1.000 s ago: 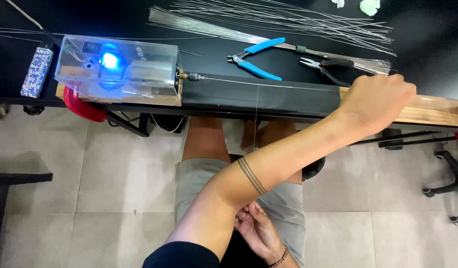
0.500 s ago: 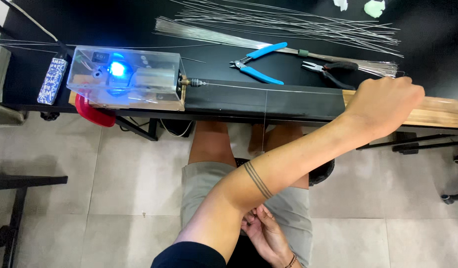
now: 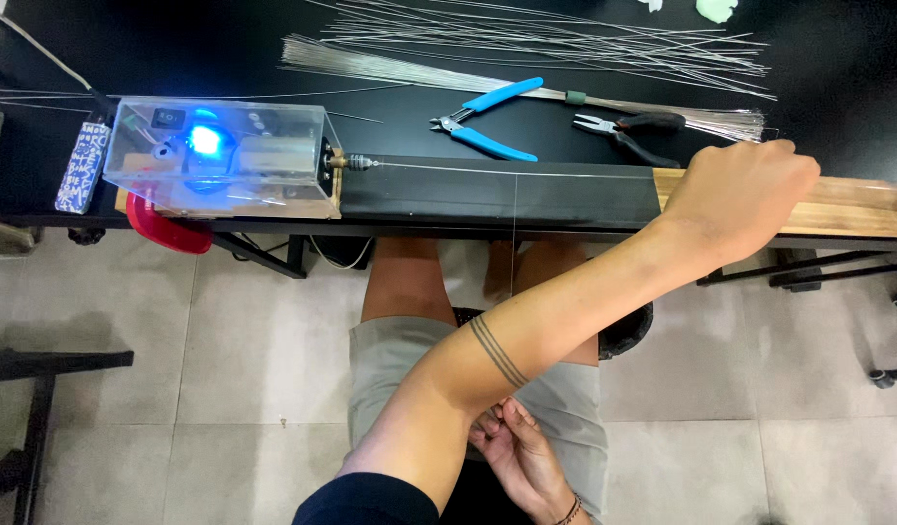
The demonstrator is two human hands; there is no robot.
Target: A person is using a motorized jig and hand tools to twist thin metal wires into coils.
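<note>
1. Your left hand point(image 3: 745, 199) reaches across your body to the wooden strip point(image 3: 857, 206) at the table's front edge, well to the right of the clear box point(image 3: 225, 156). Its fingers are curled together over the strip's left end; whether they pinch the wire there is hidden.
2. A thin wire point(image 3: 507, 172) runs taut from the small chuck point(image 3: 349, 162) on the box's right face, along the black table point(image 3: 468, 199) edge, toward that hand.
3. A second fine strand point(image 3: 514, 243) drops straight down from the wire, about midway between the box and the hand, toward your lap.
4. Your right hand point(image 3: 521, 457) sits low in your lap, below the box and to its right, partly hidden under your left forearm. Its fingers look drawn together, but I cannot tell what they grip.
5. The box itself holds a glowing blue light point(image 3: 206, 139) and rests at the table's front edge, with a red clamp point(image 3: 167, 228) just beneath it.
6. Behind the wire, right of the box, lie blue-handled cutters point(image 3: 487, 122) and, further right, black-handled pliers point(image 3: 628, 131).
7. Beyond those tools, a bundle of straight wires point(image 3: 526, 83) and a looser spread of wires point(image 3: 565, 44) lie across the table.
8. A small patterned case point(image 3: 82, 165) lies just left of the box.
</note>
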